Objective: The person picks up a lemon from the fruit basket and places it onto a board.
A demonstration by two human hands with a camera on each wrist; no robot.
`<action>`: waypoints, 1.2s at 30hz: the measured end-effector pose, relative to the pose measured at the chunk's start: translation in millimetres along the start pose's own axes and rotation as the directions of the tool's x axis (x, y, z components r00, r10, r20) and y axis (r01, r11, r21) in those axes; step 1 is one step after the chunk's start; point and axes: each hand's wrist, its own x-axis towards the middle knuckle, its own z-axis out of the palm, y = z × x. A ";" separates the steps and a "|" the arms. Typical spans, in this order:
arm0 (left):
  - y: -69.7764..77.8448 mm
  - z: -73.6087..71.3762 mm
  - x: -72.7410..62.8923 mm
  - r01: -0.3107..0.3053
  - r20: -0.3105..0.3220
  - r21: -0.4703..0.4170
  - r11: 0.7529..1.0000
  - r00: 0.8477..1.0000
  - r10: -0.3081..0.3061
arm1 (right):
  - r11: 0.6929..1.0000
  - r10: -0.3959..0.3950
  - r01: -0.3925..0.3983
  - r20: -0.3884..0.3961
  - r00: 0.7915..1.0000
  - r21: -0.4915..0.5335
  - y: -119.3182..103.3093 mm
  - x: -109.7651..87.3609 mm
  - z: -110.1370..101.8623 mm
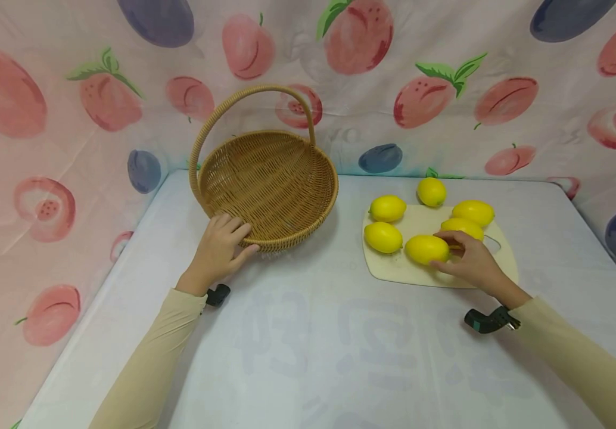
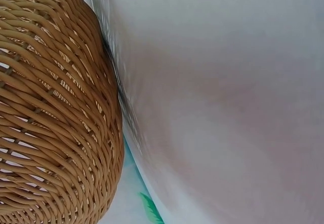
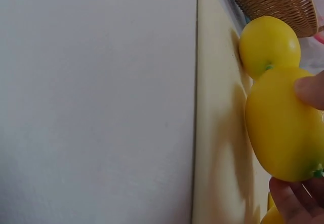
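At the near left rim of a wicker basket (image 1: 273, 179), my left hand (image 1: 218, 247) holds on with its thumb along the outside and fingers over the edge. The basket leans so its inside faces me; its woven side (image 2: 55, 117) fills part of the left wrist view. My right hand (image 1: 471, 259) grips a yellow lemon (image 1: 426, 249) at the near side of a cream cutting board (image 1: 410, 275). In the right wrist view, thumb and fingers (image 3: 291, 199) sit at opposite sides of that lemon (image 3: 283, 125).
More lemons lie around it: two at the board's left, the nearer one (image 1: 383, 237) close to the held lemon, two at the right, and one (image 1: 431, 192) at the back edge. A fruit-print cloth (image 1: 361, 113) hangs behind the white-covered table (image 1: 308, 357).
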 end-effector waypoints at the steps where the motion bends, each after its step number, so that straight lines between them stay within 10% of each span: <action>1: 0.0 0.1 0.0 -0.001 -0.002 0.000 1.000 1.000 0.001 | 1.000 0.001 -0.001 0.008 1.000 -0.008 0.4 -0.2 0.3; 36: -0.7 1.6 0.8 -0.011 -0.010 0.008 1.000 1.000 0.011 | 0.995 -0.093 0.084 0.160 0.983 0.061 11.0 -3.6 -17.5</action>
